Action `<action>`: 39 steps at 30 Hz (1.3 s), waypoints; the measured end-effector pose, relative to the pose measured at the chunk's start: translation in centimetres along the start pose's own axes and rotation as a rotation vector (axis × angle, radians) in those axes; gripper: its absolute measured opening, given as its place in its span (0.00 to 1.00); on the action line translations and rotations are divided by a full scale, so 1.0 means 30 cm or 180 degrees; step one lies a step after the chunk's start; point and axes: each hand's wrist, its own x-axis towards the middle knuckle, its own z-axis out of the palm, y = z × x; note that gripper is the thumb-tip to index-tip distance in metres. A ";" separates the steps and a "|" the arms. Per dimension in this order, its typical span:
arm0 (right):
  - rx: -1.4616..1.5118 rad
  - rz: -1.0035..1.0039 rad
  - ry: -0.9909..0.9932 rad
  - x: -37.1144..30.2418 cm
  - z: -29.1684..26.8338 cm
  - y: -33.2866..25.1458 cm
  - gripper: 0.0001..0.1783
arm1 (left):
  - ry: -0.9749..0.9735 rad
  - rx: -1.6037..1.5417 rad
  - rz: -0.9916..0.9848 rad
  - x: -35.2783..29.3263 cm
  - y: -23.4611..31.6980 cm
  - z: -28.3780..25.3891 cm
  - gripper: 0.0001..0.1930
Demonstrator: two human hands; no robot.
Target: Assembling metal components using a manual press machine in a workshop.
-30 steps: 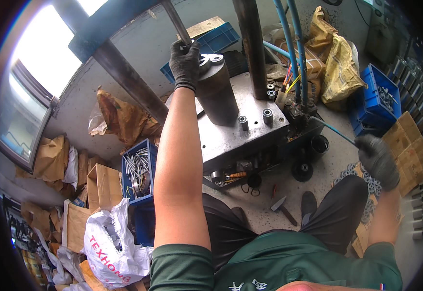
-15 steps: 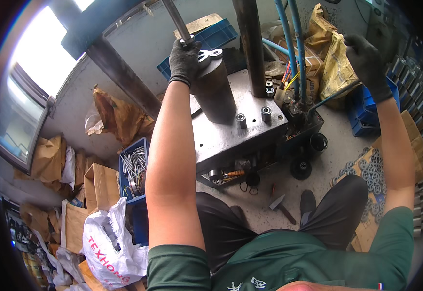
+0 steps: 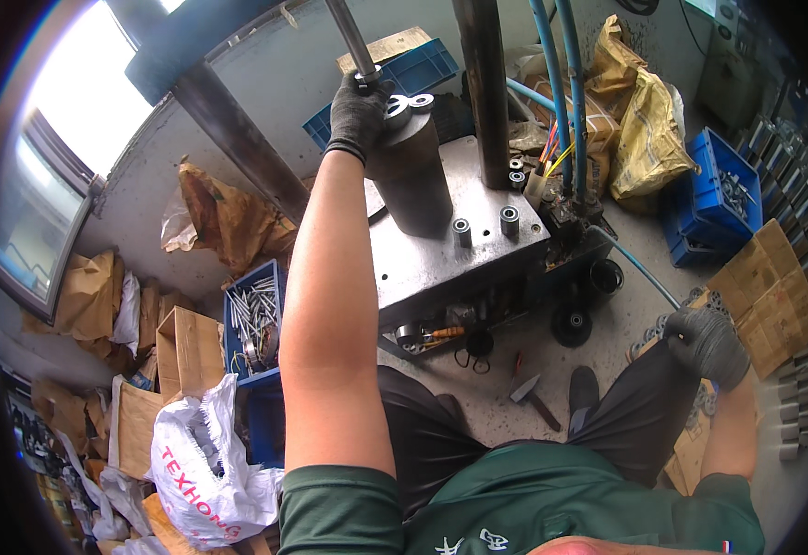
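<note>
My left hand [image 3: 358, 116], in a dark grey glove, is closed around a metal ring [image 3: 368, 77] at the lower end of a steel rod [image 3: 348, 39]. It is beside the top of a thick dark metal cylinder [image 3: 410, 180], and the fingers' undersides are hidden. Pale metal rings [image 3: 421, 103] lie on the cylinder's top, next to my fingers. Low on the right, my gloved right hand [image 3: 711, 348] is closed on the end of a thin blue lever [image 3: 643, 269], which slopes down from the machine to it.
The cylinder stands on a steel machine table [image 3: 478, 199] bearing several small bearing-like sleeves [image 3: 509, 220]. A hammer [image 3: 535, 400] lies on the floor by my feet. Blue crates hold metal parts [image 3: 254, 319] at left and stand at right [image 3: 714, 199]. Cardboard [image 3: 765, 296] lies near my right hand.
My right hand has come down from high on the right toward my knee, and the blue lever has swung down with it. My left hand stays at the ring under the rod.
</note>
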 end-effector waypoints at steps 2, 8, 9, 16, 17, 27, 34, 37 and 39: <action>-0.0026 0.0058 0.0033 0.001 0.003 0.003 0.10 | -0.0037 -0.0170 -0.0031 -0.006 0.007 0.002 0.16; -0.0031 0.0001 -0.0079 0.060 -0.062 0.010 0.10 | 0.0023 0.0240 0.0021 -0.015 0.001 -0.008 0.19; 0.0143 -0.0018 0.0160 0.067 -0.058 0.019 0.10 | 0.0036 0.0615 0.0256 -0.018 -0.004 -0.005 0.20; 0.0041 -0.0068 0.0254 0.052 -0.055 0.014 0.10 | -0.0119 0.1177 0.0472 -0.012 -0.003 -0.014 0.31; 0.0044 -0.0074 0.0253 0.048 -0.053 0.024 0.10 | -0.0116 0.1182 0.0470 -0.005 -0.019 -0.019 0.31; 0.0677 0.0030 0.0455 0.067 -0.057 0.020 0.10 | 0.0280 -0.0771 -0.0034 -0.052 0.034 0.001 0.24; 0.0097 -0.0112 0.0185 0.028 -0.029 0.059 0.07 | 0.0147 -0.1452 0.0121 -0.022 0.007 -0.013 0.14; 0.0033 -0.0113 0.0177 0.033 -0.030 0.057 0.07 | 0.0012 -0.1727 0.0049 -0.031 0.014 -0.006 0.12; -0.0020 -0.0086 0.0173 0.041 -0.040 0.052 0.07 | -0.0030 -0.1739 0.0043 -0.036 0.026 0.000 0.11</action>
